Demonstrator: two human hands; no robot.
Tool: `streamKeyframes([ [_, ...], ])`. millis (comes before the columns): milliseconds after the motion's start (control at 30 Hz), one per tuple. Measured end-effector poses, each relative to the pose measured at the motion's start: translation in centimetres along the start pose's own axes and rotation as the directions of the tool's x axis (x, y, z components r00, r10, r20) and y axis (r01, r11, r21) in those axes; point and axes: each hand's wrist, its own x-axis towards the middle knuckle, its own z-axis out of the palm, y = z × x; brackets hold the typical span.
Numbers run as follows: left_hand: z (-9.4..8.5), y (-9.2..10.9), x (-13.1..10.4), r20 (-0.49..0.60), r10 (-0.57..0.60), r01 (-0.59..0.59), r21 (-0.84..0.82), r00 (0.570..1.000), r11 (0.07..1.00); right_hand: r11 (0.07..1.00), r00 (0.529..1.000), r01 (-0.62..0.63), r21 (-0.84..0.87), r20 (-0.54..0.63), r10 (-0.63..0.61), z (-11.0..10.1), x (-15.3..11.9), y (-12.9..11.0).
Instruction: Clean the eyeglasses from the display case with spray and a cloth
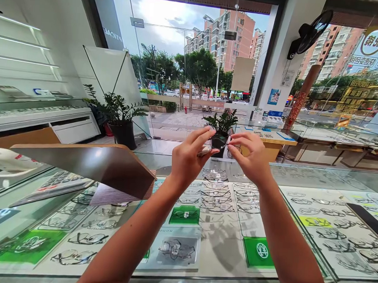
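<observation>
Both hands are raised above a glass display case, at the middle of the head view. A pair of thin dark-framed eyeglasses (219,140) is held up between them. My left hand (191,153) has its fingers closed on the left side of the glasses, and something pale shows under its fingers. At the other side, my right hand (249,154) pinches the glasses near their right end with thumb and fingertips. The lenses are partly lost against the dark plant pot behind them.
The glass display case (216,238) holds rows of eyeglasses. A brown-edged mirror or board (112,165) leans at the left. A dark flat object (369,220) lies at the right. Potted plants (125,134) and a window stand beyond.
</observation>
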Motion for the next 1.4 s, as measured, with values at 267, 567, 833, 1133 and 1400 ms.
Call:
streamKeyframes([
  [267, 0.0, 0.3, 0.1, 0.111, -0.335, 0.353, -0.344, 0.936, 0.87, 0.962, 0.992, -0.078, 0.263, 0.114, 0.049, -0.3, 0.1, 0.6],
  [567, 1.4, -0.2, 0.1, 0.273, -0.492, 0.539, -0.637, 0.826, 0.551, 0.823, 0.948, -0.298, 0.483, 0.255, 0.193, 0.3, 0.1, 1.4],
  [833, 2.1, -0.9, 0.2, 0.523, -0.501, 0.682, -0.702, 0.69, 0.206, 0.65, 0.873, -0.479, 0.59, 0.397, 0.283, 0.5, 0.1, 0.8],
  [1133, 0.2, 1.3, 0.6, 0.413, -0.63, 0.752, -0.41, 0.658, 0.516, 0.803, 0.94, -0.327, 0.499, 0.086, 0.33, 2.1, -0.4, 0.6],
  [1400, 1.1, 1.2, 0.3, 0.469, -0.667, 0.812, -0.398, 0.579, 0.426, 0.994, 0.996, -0.067, 0.089, -0.056, 0.072, 3.5, -1.8, -2.4],
])
